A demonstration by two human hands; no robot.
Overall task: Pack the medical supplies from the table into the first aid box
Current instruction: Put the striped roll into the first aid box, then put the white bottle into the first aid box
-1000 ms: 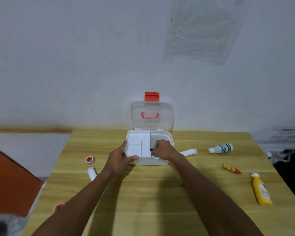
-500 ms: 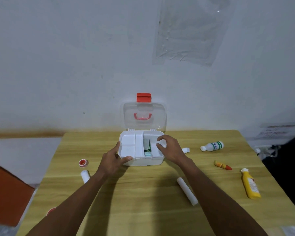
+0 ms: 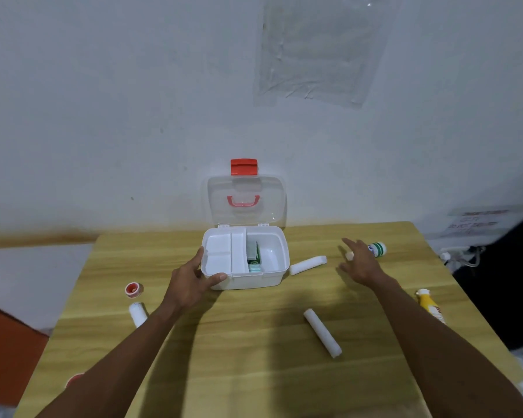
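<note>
Here I see the wooden counter (image 3: 254, 357) carrying the open white plastic first aid box (image 3: 245, 277); my left hand (image 3: 191, 285) grips its front-left corner, my right hand (image 3: 360, 262), fingers spread and empty, hovers beside the green-banded white bottle (image 3: 378, 249).

We see a wooden tabletop (image 3: 254, 372) against a pale wall (image 3: 103, 101). High above our fingers, a wrinkled clear plastic sheet (image 3: 317, 49) is stuck to that wall. Beyond our right fingers, a white power socket with cables (image 3: 462, 256) sits beside a dark shape.
</note>
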